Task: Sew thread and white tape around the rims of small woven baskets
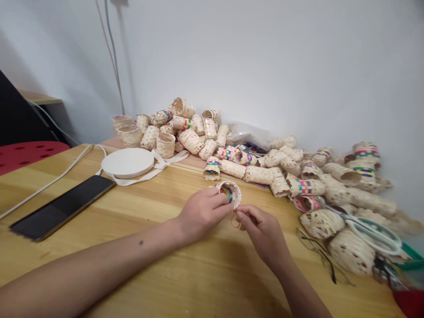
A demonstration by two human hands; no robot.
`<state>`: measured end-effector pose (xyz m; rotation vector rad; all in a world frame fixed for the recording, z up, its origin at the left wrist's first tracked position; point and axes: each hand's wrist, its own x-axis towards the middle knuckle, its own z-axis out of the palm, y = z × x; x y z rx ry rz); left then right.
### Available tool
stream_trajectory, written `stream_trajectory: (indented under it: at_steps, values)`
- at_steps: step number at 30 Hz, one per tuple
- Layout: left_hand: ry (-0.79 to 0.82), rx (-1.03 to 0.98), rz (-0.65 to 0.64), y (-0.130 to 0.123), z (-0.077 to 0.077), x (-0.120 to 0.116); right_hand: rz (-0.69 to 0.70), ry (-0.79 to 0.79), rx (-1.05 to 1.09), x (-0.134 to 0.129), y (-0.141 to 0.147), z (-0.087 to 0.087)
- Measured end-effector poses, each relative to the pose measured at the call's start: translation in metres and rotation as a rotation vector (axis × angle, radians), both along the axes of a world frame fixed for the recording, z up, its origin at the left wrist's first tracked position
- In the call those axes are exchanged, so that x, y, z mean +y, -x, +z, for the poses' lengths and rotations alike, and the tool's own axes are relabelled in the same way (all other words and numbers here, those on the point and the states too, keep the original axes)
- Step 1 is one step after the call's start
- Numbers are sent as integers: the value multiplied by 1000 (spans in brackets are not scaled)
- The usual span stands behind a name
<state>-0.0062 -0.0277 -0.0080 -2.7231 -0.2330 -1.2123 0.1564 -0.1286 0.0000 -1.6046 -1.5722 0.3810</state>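
Observation:
Above the middle of the wooden table, my left hand [204, 213] is closed around a small woven basket [236, 194]. Its round opening faces up and toward me, with a pale rim wrapped in pinkish thread and coloured strips on the inside wall. My right hand [261, 232] pinches a thin orange-red thread [236, 224] just below the rim, and a small loop of it hangs by the fingertips. The basket's left side and base are hidden behind my left fingers.
Many woven baskets [192, 140] are heaped along the wall and to the right. A roll of white ribbon [128, 162], a phone [62, 207] and a white cable [49, 191] lie at left. Scissors [374, 234] and eyeglasses [323, 254] lie at right.

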Motion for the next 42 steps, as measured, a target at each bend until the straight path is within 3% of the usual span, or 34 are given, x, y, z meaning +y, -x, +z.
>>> stream_trajectory:
  at_steps: [3,7,15,18,21,26,33,42]
  values:
    - [-49,27,17,2,-1,4,29,52,181,3,-2,-4]
    - [5,11,-20,2,-3,5,33,50,311,5,0,-6]
    - [29,29,-109,-1,-13,4,65,22,211,3,0,-4]
    - [-11,60,-106,-1,-13,5,10,2,-14,2,-7,-3]
    - [-79,108,-102,0,-13,4,-60,-130,-316,0,-12,-1]
    - [-134,141,-116,-2,-11,-1,59,-132,-504,-1,-9,-3]
    - [-153,195,-124,-3,-15,-2,64,-21,-522,-2,-4,-5]
    - [-172,167,-132,-5,-12,-3,-48,87,-297,-1,-4,-3]
